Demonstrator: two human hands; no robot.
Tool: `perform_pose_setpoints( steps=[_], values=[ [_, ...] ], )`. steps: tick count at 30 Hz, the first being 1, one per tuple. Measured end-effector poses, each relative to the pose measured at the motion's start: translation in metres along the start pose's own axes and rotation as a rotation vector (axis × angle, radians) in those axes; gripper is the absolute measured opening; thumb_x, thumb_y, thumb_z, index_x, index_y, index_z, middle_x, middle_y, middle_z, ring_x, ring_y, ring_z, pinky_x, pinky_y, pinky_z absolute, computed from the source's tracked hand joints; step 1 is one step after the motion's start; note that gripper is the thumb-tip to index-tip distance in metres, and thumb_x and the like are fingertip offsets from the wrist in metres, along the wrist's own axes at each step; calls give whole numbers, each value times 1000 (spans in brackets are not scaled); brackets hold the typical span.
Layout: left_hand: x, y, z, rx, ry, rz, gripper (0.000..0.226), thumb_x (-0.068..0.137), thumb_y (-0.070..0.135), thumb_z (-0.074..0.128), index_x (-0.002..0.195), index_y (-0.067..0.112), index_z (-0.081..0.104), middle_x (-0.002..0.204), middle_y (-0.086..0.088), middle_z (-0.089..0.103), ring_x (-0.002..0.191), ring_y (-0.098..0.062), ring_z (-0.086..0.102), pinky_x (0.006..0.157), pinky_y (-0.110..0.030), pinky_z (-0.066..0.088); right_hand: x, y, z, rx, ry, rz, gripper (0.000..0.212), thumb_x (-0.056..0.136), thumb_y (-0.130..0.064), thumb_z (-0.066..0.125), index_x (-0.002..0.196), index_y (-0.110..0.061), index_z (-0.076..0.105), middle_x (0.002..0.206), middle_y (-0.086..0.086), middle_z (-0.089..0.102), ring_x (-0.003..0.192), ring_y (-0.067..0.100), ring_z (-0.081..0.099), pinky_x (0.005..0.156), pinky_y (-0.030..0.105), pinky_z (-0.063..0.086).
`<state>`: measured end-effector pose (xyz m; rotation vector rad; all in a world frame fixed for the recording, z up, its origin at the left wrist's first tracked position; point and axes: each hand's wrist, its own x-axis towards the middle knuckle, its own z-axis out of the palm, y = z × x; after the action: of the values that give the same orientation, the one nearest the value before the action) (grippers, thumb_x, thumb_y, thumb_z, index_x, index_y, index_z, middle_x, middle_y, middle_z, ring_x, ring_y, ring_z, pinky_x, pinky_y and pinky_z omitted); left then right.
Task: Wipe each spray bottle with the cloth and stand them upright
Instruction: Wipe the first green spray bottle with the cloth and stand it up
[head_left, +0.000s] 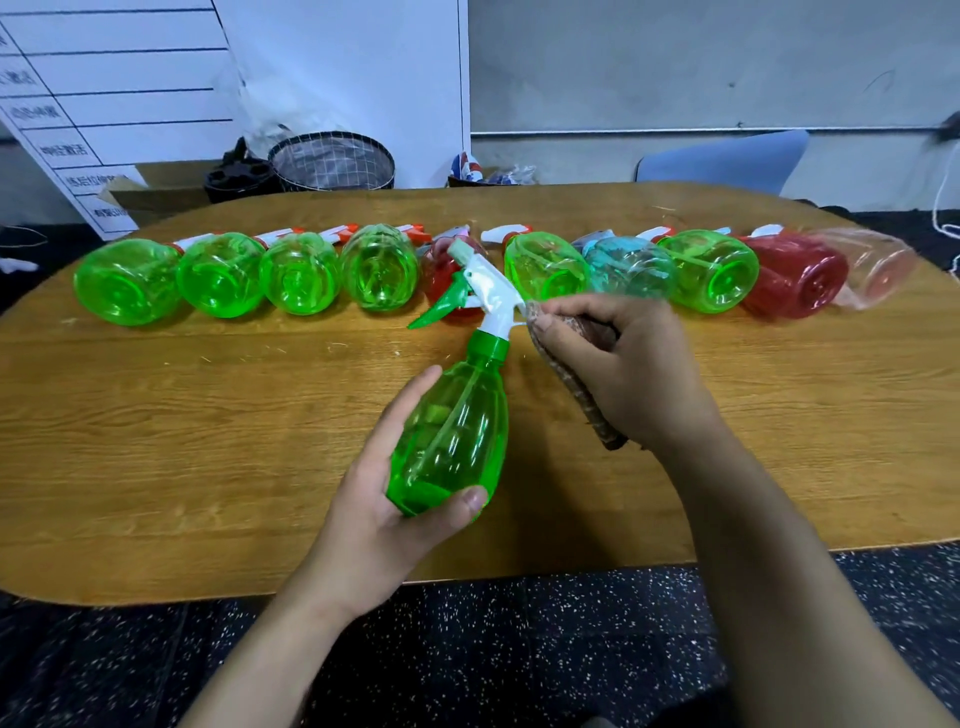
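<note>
While L hand (379, 499) grips bottle (452, 436), cloth (571, 384) (R hand (623, 364)) meets sprayer.

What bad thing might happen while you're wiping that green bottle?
The left hand grips the green bottle only around its base, so pushing the cloth in the right hand against the white spray head might twist it loose. The raised nozzle also sits close to the row of lying bottles, so a swing may set them rolling.
</note>
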<state>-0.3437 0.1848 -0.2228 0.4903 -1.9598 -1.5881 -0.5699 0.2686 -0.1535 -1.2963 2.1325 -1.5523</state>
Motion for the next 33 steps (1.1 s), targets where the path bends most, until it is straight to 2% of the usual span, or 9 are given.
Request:
perform_pose_setpoints(
  steps=[3,6,9,15,20,25,29,31,33],
  values=[
    [0,0,0,-4,-12,-5,94,82,8,89,160,29,40,151,22,59,140,-5,57,112,-17,44,1,-1,-4,54,68,44,4,94,-26,79,92,-25,82,79,-10,78,74,5,73,66,28,57],
    [-2,-3,-2,94,-13,38,95,79,33,92,159,46,42,163,23,45,154,-10,42,127,-41,35,2,-16,5,188,212,-87,10,99,-18,73,105,-18,81,96,-9,80,93,6,75,82,24,57],
    [-2,-2,-3,216,-16,84,93,77,45,87,156,57,39,164,27,41,157,-6,35,126,-41,32,2,-23,16,226,198,-170,18,101,-16,70,117,-13,78,109,-6,79,106,6,73,92,24,56],
    [-2,-2,-2,177,8,75,93,79,42,86,158,52,38,164,27,41,156,-6,37,126,-41,33,2,-14,11,172,114,-85,14,100,-20,72,110,-16,81,96,-13,79,89,-1,73,77,14,52],
    [-1,-7,-5,96,96,2,95,75,42,89,158,51,43,159,8,50,145,-12,53,124,-47,41,-3,2,7,63,31,2,6,98,-22,75,98,-21,80,70,-20,72,62,-7,63,56,8,41],
    [1,0,-7,-219,215,-41,88,81,16,87,154,45,48,151,5,64,138,-20,63,115,-43,51,-15,-2,30,544,287,188,10,99,-16,72,94,-19,80,87,-8,77,76,4,67,66,19,51],
    [4,6,-11,-400,289,-101,76,86,26,81,151,50,51,149,19,62,137,-21,63,107,-52,57,-36,-3,69,628,85,400,12,98,-21,73,93,-15,82,88,9,76,75,21,64,67,34,52],
    [5,9,-11,-464,288,-124,72,89,21,70,153,43,48,144,5,69,129,-25,69,94,-41,63,-44,-9,84,665,-2,432,15,99,-25,70,96,-15,81,85,20,73,70,32,59,60,39,52],
    [5,8,-12,-457,285,-120,83,84,29,84,156,40,44,145,-4,69,130,-27,68,96,-40,61,-47,-15,91,682,-32,446,17,100,-26,68,97,-15,80,84,30,70,67,37,56,61,42,49]
  ],
)
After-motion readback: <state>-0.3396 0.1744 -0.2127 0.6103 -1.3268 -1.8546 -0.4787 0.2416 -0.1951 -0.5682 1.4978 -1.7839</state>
